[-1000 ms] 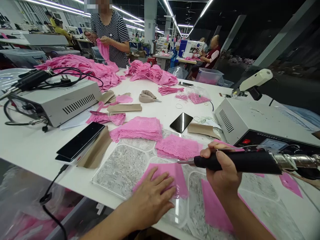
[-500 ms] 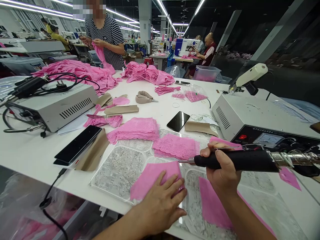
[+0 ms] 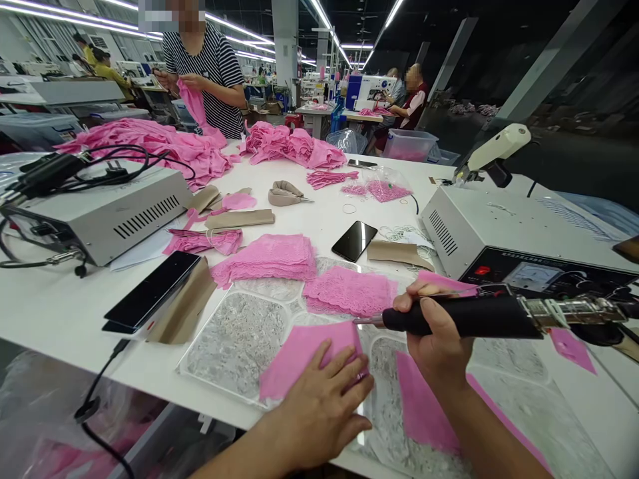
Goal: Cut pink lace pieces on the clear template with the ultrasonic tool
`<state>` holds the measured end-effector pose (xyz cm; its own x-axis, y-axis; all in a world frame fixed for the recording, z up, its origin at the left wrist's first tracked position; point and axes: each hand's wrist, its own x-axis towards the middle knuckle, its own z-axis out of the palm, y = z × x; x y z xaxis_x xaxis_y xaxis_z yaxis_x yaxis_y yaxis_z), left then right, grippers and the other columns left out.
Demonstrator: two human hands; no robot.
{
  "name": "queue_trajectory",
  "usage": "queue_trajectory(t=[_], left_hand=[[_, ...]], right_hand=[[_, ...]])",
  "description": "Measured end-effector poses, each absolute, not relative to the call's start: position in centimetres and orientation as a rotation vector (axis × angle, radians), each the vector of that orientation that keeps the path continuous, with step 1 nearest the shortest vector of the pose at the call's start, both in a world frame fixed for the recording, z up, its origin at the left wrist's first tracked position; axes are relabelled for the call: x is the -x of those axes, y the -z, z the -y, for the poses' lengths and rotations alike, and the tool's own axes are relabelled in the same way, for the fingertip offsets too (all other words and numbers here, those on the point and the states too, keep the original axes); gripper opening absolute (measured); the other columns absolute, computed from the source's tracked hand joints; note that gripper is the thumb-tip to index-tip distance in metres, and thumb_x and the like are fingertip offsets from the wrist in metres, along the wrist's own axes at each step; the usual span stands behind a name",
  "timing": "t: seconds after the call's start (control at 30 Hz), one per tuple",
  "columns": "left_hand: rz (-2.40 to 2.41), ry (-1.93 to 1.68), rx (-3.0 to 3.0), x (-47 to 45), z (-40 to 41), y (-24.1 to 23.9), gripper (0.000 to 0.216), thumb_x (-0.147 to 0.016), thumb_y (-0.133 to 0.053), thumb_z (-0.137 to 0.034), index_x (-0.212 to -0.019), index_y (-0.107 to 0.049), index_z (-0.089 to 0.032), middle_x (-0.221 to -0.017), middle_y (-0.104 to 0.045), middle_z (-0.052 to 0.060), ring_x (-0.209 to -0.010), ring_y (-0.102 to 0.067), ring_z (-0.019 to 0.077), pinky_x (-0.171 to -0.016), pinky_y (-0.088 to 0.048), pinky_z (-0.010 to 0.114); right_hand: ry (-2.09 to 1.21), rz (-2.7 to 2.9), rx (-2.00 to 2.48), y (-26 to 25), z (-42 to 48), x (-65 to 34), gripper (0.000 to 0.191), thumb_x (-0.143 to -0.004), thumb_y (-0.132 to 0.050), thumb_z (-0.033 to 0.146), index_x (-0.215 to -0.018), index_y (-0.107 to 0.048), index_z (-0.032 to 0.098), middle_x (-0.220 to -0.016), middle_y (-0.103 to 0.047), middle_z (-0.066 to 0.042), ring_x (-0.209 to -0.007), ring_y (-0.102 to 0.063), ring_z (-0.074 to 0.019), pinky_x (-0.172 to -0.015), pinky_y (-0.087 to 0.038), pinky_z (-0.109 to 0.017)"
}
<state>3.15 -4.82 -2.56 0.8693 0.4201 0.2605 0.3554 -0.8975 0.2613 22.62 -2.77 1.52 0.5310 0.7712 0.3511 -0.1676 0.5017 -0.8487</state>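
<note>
My left hand [image 3: 322, 406] lies flat, fingers spread, on a pink fabric piece [image 3: 299, 352] that rests on a clear plastic template [image 3: 239, 339] at the table's near edge. My right hand [image 3: 439, 342] is wrapped round a black-handled cutting tool [image 3: 464, 318], held level with its metal tip pointing left just above the fabric's far corner. A second pink piece [image 3: 424, 406] lies under my right forearm. Two stacks of pink lace [image 3: 272, 256] sit just beyond the template.
A grey control box [image 3: 504, 239] stands at the right, another grey box [image 3: 100, 209] with cables at the left. Two phones [image 3: 354, 241] lie on the white table [image 3: 60, 306]. A person in a striped shirt [image 3: 210, 63] handles pink garments [image 3: 150, 136] across the table.
My left hand slid the pink piece toward me and a little left, then held still. The tool stayed level in my right hand, its tip near the fabric's corner.
</note>
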Motion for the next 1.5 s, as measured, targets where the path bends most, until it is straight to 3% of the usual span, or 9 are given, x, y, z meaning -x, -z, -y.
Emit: queue_trajectory(t=[0.47,1.13,1.5], left_hand=[[-0.6,-0.423,-2.829,-3.0,5.0,2.5,0.044,-0.097,-0.052,-0.045,-0.131,-0.055,-0.018,-0.143,-0.052,0.011,-0.134,-0.046,0.0299,-0.114,-0.032,0.054],[-0.585,-0.411,-2.882,-3.1,4.9,2.4,0.042,-0.099,-0.048,-0.041,-0.131,-0.054,-0.016,-0.142,-0.053,0.011,-0.135,-0.046,0.0308,-0.113,-0.034,0.055],[-0.471,-0.541,-2.925,-2.9,6.3,1.7,0.036,-0.099,-0.049,-0.03,-0.13,-0.054,-0.013,-0.131,-0.062,0.013,-0.128,-0.053,0.0236,-0.114,-0.037,0.044]], right_hand=[[-0.685,0.757,0.829,-2.1,3.3,-23.1,0.008,-0.072,-0.067,0.024,-0.075,-0.061,0.019,-0.079,-0.054,0.001,-0.057,-0.057,-0.0107,-0.058,-0.049,-0.029],[-0.719,0.836,0.838,-2.1,3.8,-22.9,0.007,-0.077,-0.066,0.023,-0.075,-0.059,0.021,-0.076,-0.056,0.001,-0.058,-0.055,-0.0115,-0.057,-0.05,-0.03],[-0.777,0.811,0.836,-3.4,6.1,-23.4,0.007,-0.075,-0.066,0.027,-0.076,-0.063,0.022,-0.075,-0.055,0.001,-0.054,-0.057,-0.0121,-0.053,-0.05,-0.029]])
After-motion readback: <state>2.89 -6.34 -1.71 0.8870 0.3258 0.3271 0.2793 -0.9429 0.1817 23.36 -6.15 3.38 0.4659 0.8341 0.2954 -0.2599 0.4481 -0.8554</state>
